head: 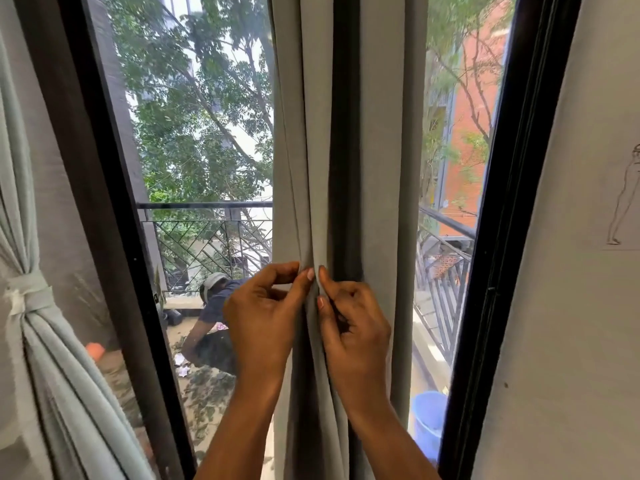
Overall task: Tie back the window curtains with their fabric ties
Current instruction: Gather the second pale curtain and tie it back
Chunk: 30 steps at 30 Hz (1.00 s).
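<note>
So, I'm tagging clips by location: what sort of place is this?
Likely a room in a flat: a grey curtain hangs at a dark-framed glass door onto a railed balcony, and a pencil sketch is on the wall.

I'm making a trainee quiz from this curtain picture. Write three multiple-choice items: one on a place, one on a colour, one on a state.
1. Where does the tied curtain hang? A far left; B centre; C far right.
2. What colour is the bucket outside? A red; B blue; C yellow.
3. What are the left hand and right hand doing? A pinching folds of the middle curtain; B hanging idle; C pressing the glass.
Answers: 1 A, its fabric tie cinches it at the left edge. 2 B, it is plainly blue. 3 A, fingertips of both close on a fold.
</note>
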Motion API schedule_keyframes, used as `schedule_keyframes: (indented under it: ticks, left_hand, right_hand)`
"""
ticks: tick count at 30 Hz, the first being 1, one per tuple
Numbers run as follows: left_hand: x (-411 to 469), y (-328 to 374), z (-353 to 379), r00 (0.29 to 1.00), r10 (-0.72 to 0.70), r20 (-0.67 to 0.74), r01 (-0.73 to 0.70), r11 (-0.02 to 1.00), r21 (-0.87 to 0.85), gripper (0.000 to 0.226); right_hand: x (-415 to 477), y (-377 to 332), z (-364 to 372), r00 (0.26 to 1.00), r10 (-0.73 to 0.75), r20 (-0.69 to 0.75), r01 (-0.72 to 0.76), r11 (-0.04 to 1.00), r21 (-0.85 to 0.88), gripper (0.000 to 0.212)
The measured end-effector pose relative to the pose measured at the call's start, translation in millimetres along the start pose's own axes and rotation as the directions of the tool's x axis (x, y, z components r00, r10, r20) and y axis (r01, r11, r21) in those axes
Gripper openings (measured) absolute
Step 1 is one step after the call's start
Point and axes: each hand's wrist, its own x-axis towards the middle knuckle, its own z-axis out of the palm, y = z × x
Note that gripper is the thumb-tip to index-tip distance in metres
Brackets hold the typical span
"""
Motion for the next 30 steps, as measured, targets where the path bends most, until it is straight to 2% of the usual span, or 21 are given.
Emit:
schedule_keyframes:
  ticks: [5,7,9,11,13,20,23,24,27,30]
  left_hand:
    - [-6.1,11.2,-12.7,0.998,0.055,-0.014,-0.054,0.997,0.052,0.013]
    - [-7.7,16.8,-15.3,0.999,0.042,-0.001,-0.042,0.998,0.038,0.015]
    - [-8.4,22.2,-16.2,0.996,-0.054,0.068,0.061,0.993,-0.099,0.016]
    - [-8.7,25.3,-17.9,0.963,-0.187,0.194,0.237,0.932,-0.276,0.013]
    - [-8.4,25.0,-20.7,0.940,-0.219,0.262,0.302,0.892,-0.336,0.012]
    - [-8.6,23.7,-19.6,0.971,-0.141,0.193,0.196,0.932,-0.305,0.013]
    - [-8.2,24.8,-19.7,0.964,-0.172,0.205,0.235,0.911,-0.340,0.005]
    - [-7.4,24.6,-19.3,0.965,-0.170,0.201,0.231,0.914,-0.333,0.010]
    - [2.5,19.5,-16.2,0.970,-0.180,0.164,0.216,0.947,-0.238,0.019]
    - [14.5,4.2,-16.3,0.988,-0.134,0.080,0.143,0.983,-0.112,0.008]
  right_hand:
    - [-4.7,-18.7,-7.0,0.999,-0.021,-0.050,0.023,0.999,0.034,0.040]
    - [-4.9,-27.7,-8.0,0.999,-0.023,-0.027,0.024,0.998,0.057,0.038]
    - [-2.6,-34.4,-8.7,1.000,-0.010,0.011,0.009,0.996,0.084,0.036]
    - [-0.2,-35.9,-10.9,0.999,0.015,0.035,-0.018,0.996,0.084,0.034]
    - [1.5,-35.5,-13.0,0.995,0.069,0.066,-0.076,0.991,0.113,0.033]
    - [0.5,-35.4,-11.4,0.986,0.118,0.120,-0.128,0.989,0.073,0.033]
    - [3.1,-35.1,-11.1,0.981,0.104,0.164,-0.100,0.995,-0.029,0.030]
    - [4.5,-34.2,-10.8,0.981,0.095,0.172,-0.088,0.995,-0.045,0.027]
    - [8.4,-26.1,-12.3,0.963,0.055,0.263,-0.041,0.997,-0.057,0.028]
    - [12.0,-10.5,-15.6,0.923,0.085,0.375,-0.025,0.986,-0.162,0.027]
